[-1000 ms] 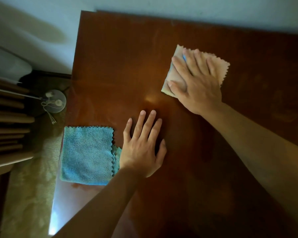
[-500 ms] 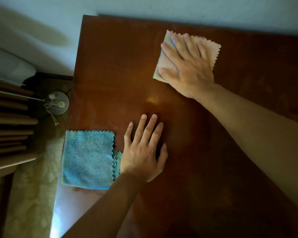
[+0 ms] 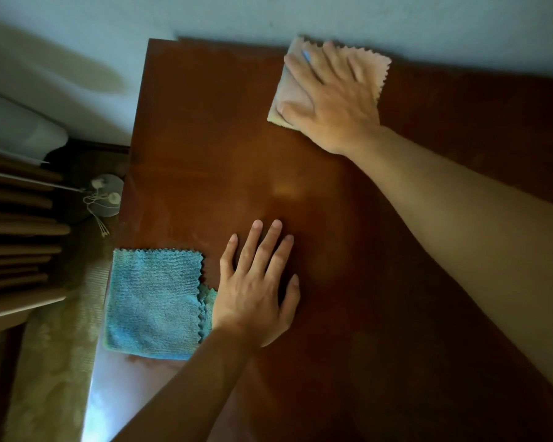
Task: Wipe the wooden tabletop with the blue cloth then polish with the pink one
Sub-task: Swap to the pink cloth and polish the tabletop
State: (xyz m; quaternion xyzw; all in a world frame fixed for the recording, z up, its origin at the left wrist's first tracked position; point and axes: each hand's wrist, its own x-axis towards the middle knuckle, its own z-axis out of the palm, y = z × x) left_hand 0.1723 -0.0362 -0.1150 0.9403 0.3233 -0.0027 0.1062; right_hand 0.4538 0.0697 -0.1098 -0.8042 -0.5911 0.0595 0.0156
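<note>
at the far edge of the bench (image 3: 205, 148), against the wall (image 3: 205, 17), the head view shows the right hand (image 3: 332, 100) laid flat on the pink cloth (image 3: 377, 71), fingers straight and spread, pressing rather than gripping; judged, this spreads pressure evenly for polishing. a thin blue mark shows between two of its fingers; what it is cannot be told. left hand (image 3: 256, 291) lies palm-down on bare wood near the front, fingers straight and slightly apart, holding nothing; probably it braces the person during the long reach. blue cloth (image 3: 154, 301) lies folded at the bench's left front edge, just beside the left hand, its fringe passing under the wrist. judged, it is set aside because wiping is finished and the polishing step is in hand. off the bench, to the left, a small round lamp base (image 3: 106, 196) stands on the floor beside wooden slats (image 3: 16, 237).
</note>
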